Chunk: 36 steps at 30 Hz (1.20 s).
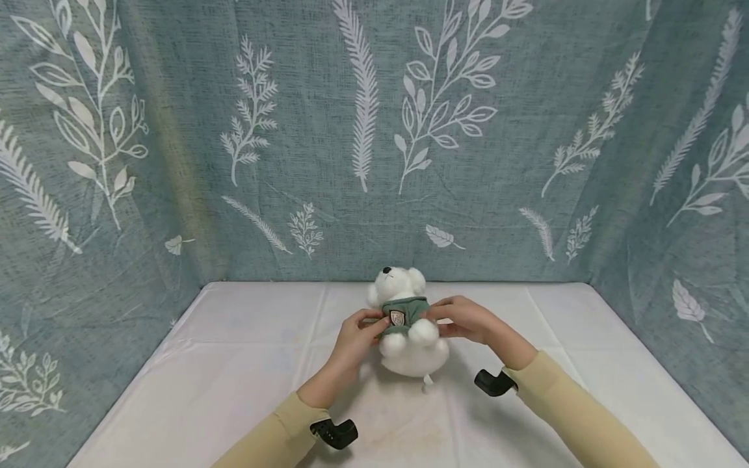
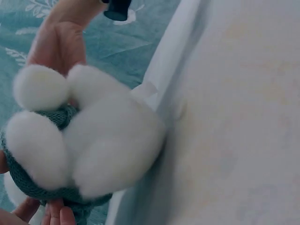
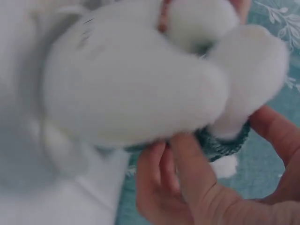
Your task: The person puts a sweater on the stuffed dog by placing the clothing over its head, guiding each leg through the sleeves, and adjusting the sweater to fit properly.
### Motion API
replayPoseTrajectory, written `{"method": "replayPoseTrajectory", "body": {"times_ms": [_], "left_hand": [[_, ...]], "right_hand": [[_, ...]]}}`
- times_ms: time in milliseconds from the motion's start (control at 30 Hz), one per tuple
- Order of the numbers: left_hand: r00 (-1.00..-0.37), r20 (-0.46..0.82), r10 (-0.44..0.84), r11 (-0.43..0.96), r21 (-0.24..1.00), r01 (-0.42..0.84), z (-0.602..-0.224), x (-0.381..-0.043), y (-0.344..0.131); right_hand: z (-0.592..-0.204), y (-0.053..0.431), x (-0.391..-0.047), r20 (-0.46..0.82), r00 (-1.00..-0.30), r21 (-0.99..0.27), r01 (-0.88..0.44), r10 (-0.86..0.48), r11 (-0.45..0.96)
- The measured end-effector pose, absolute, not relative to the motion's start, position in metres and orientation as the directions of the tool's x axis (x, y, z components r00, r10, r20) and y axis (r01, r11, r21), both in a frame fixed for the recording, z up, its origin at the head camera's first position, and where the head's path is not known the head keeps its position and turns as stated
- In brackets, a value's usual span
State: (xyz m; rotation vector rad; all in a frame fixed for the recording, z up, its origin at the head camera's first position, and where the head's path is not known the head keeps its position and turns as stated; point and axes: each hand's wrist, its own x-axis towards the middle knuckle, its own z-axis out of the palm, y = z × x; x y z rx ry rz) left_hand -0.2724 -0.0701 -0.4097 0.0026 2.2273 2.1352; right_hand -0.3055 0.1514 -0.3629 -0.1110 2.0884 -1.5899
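Observation:
A white plush toy (image 1: 409, 357) with a black nose, rounded ears and a green knitted sweater (image 1: 409, 309) leans back, snout up, over the middle of the table. On the sweater is a small shield-shaped patch (image 1: 397, 317). My left hand (image 1: 355, 341) grips its side, thumb over the sweater front beside the patch. From the opposite side my right hand (image 1: 471, 322) holds the toy at the sweater. In the right wrist view, fingers (image 3: 187, 161) press against the sweater's hem below the white body. The left wrist view has the white limbs (image 2: 37, 145) in front, hiding part of both hands.
A white cloth covers the table (image 1: 246, 377), with fold lines and faint stains near the front. Behind and on both sides hangs a blue-green curtain (image 1: 304, 130) with white leaf prints. A white tag (image 1: 428, 379) sticks out from the toy's underside.

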Motion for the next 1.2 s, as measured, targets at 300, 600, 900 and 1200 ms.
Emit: {"method": "replayPoseTrajectory", "body": {"times_ms": [300,600,900,1200], "left_hand": [[-0.995,0.034,0.089,0.136,0.99,0.046,-0.389,-0.273,-0.075],[-0.987,0.123,0.1,0.343,0.927,0.15,-0.388,-0.268,-0.068],[-0.961,0.235,0.149,0.433,0.858,0.277,-0.392,-0.258,-0.059],[-0.947,0.264,0.185,0.433,0.843,0.32,-0.397,-0.248,-0.053]], "right_hand": [[-0.387,0.157,-0.297,-0.41,-0.775,-0.874,0.484,-0.481,-0.035],[-0.409,0.165,-0.294,-0.385,-0.736,-0.852,0.516,-0.557,-0.092],[-0.427,0.166,-0.285,-0.428,-0.683,-0.856,0.516,-0.592,0.022],[-0.433,0.176,-0.286,-0.401,-0.729,-0.912,0.378,-0.556,0.162]]}}
